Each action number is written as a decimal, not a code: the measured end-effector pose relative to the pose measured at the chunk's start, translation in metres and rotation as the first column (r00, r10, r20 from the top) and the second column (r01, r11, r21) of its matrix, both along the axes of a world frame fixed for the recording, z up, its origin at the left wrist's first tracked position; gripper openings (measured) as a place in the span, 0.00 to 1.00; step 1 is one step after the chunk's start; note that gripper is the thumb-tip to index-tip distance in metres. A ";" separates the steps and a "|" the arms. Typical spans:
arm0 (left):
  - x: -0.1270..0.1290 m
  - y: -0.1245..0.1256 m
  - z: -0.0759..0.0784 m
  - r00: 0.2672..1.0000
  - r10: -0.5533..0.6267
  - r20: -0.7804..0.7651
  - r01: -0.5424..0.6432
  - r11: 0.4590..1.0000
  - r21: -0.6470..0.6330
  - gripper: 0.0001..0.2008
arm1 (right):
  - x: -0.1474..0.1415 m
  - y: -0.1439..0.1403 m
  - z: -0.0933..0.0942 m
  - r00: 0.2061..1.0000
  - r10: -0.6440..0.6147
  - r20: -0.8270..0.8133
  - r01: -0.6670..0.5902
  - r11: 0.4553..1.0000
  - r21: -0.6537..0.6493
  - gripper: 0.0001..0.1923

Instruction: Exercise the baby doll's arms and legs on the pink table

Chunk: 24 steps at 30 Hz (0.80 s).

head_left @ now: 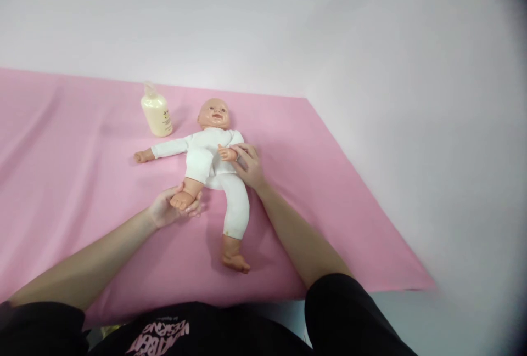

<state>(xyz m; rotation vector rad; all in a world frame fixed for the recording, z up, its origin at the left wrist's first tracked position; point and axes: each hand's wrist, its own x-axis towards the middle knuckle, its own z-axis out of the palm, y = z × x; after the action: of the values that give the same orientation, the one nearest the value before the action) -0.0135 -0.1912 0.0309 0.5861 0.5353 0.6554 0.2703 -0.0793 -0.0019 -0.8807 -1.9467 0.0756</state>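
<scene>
A baby doll (224, 136) with a white cloth body lies on its back, head toward the wall. My left hand (168, 207) is closed around one of its feet, on the left side, with that leg raised and bent. My right hand (250, 167) grips the doll's other arm near its small hand, which rests over the belly. The doll's second leg stretches toward me, its bare foot on the cloth. Its other arm reaches out to the left.
A pump bottle (157, 114) of pale yellow liquid stands left of the doll's head. Pink cloth (313, 224) covers the table, with its right edge running diagonally toward me. A white wall (247, 27) rises behind and to the right.
</scene>
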 end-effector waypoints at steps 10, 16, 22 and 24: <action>-0.003 -0.002 -0.016 0.956 -0.294 0.018 0.280 0.925 0.257 0.27 | 0.005 0.015 -0.009 0.849 -0.110 -0.517 -0.027 0.968 -0.250 0.24; -0.003 -0.009 -0.003 0.826 -0.562 -0.043 0.552 0.791 0.263 0.27 | 0.014 0.023 -0.008 0.664 -0.253 -0.704 -0.020 0.935 -0.355 0.23; -0.004 -0.010 0.008 0.754 -0.595 -0.279 0.657 0.685 0.315 0.26 | 0.023 0.029 -0.010 0.459 -0.403 -0.791 -0.128 0.852 -0.508 0.32; -0.004 -0.009 0.006 0.746 -0.571 -0.342 0.665 0.663 0.344 0.25 | 0.024 0.031 -0.011 0.404 -0.424 -0.811 -0.164 0.838 -0.520 0.35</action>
<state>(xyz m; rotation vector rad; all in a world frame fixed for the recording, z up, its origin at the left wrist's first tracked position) -0.0179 -0.2002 0.0368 1.2258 0.3297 0.0357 0.2939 -0.0481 -0.0133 -1.0314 -0.7411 0.8801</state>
